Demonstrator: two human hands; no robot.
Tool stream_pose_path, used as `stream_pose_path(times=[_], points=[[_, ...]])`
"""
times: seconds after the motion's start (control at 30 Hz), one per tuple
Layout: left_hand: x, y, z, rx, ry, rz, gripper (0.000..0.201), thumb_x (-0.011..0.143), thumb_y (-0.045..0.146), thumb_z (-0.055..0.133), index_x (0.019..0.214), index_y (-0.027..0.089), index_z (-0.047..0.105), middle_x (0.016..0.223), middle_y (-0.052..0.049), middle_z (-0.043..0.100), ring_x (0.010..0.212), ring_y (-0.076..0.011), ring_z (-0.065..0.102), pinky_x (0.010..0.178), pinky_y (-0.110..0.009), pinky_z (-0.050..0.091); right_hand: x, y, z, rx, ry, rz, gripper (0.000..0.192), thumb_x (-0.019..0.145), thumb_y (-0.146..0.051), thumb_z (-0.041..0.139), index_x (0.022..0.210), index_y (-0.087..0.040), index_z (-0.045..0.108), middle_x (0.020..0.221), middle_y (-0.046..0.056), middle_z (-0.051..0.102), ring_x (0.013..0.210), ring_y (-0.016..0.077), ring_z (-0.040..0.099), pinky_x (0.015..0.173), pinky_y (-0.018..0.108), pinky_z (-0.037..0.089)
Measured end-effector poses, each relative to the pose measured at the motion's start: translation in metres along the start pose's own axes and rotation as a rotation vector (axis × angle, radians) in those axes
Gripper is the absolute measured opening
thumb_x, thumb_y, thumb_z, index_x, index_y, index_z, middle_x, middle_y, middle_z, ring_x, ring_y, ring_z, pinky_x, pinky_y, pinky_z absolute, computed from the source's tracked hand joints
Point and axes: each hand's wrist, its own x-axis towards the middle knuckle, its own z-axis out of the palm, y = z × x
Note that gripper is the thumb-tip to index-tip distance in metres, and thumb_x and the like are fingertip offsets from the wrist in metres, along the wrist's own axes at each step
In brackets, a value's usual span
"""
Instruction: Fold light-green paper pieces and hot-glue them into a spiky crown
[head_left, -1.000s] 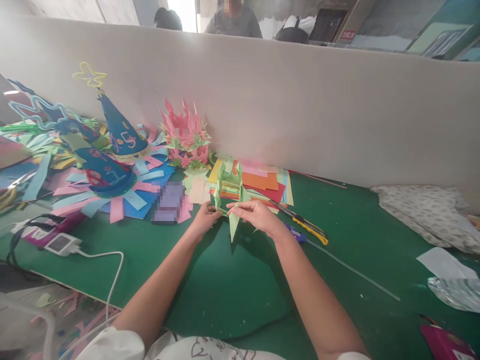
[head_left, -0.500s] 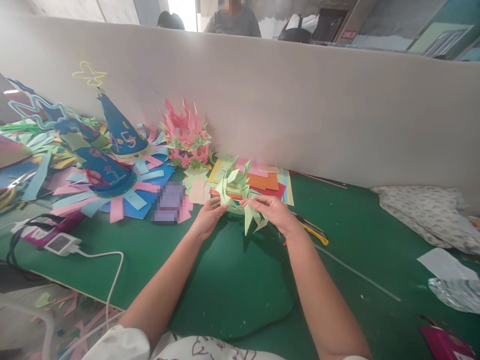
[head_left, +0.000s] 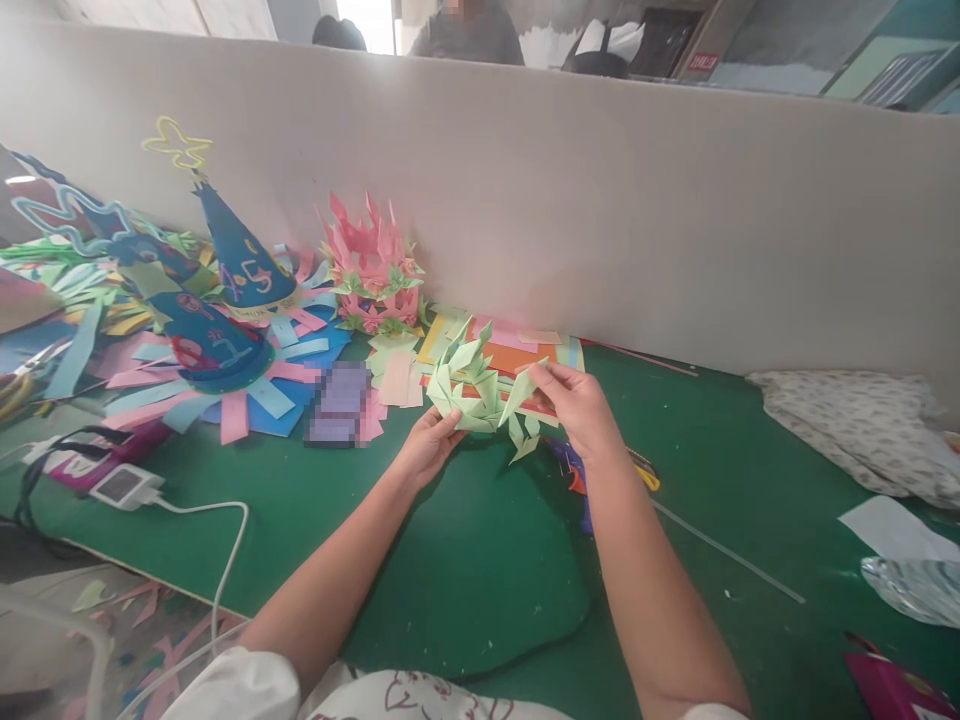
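Note:
A light green folded-paper piece (head_left: 480, 390) with several pointed spikes is held just above the green mat (head_left: 465, 570), at the centre of the head view. My left hand (head_left: 427, 447) pinches its lower left edge. My right hand (head_left: 577, 405) grips a spike on its right side, fingers closed on the paper. Behind it lies a stack of coloured paper sheets (head_left: 517, 358). A finished pink and green spiky paper crown (head_left: 371, 268) stands against the grey partition.
Blue paper cones (head_left: 244, 262) and coloured strips crowd the left. A charger with a white cable (head_left: 124, 487) lies at the front left. A yellow utility knife (head_left: 645, 472) peeks out beside my right wrist. Patterned cloth (head_left: 847, 425) and white paper (head_left: 889, 528) lie right. People sit beyond the partition.
The green piece has been turned from standing upright to lying tilted with spikes fanned out. My right hand moved up and to the right along it; my left hand stayed at its lower left.

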Motion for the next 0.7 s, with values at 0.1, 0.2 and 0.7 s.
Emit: stream_pose_path(times=[0.1,0.2,0.7], points=[[-0.001,-0.002,0.001,-0.003,0.006,0.020,0.036,0.070,0.021,0.074,0.105,0.017,0.063,0.110,-0.007,0.067,0.104,-0.0217,0.061,0.100,-0.037,0.038,0.005,0.001,0.005,0.017,0.145,-0.067,0.038,0.071,-0.054,0.065,0.084,-0.019,0.073,0.070,0.001,0.065,0.056,0.0107,0.056,0.059,0.025,0.049],[-0.002,-0.006,0.001,0.008,0.021,0.030,0.042,0.069,0.020,0.075,0.108,0.018,0.061,0.110,-0.007,0.067,0.106,-0.0232,0.061,0.099,-0.039,0.039,0.006,0.002,0.012,-0.014,0.167,-0.112,0.037,0.073,-0.053,0.064,0.082,-0.018,0.072,0.069,0.002,0.067,0.061,0.0145,0.062,0.063,0.027,0.053],[-0.001,-0.010,0.003,0.085,0.039,0.086,0.045,0.070,0.025,0.074,0.112,0.019,0.058,0.115,-0.007,0.065,0.104,-0.0221,0.060,0.094,-0.039,0.043,-0.003,0.016,0.033,-0.129,0.010,-0.153,0.035,0.079,-0.051,0.058,0.082,-0.018,0.070,0.078,0.005,0.072,0.070,0.0216,0.068,0.067,0.032,0.057]])
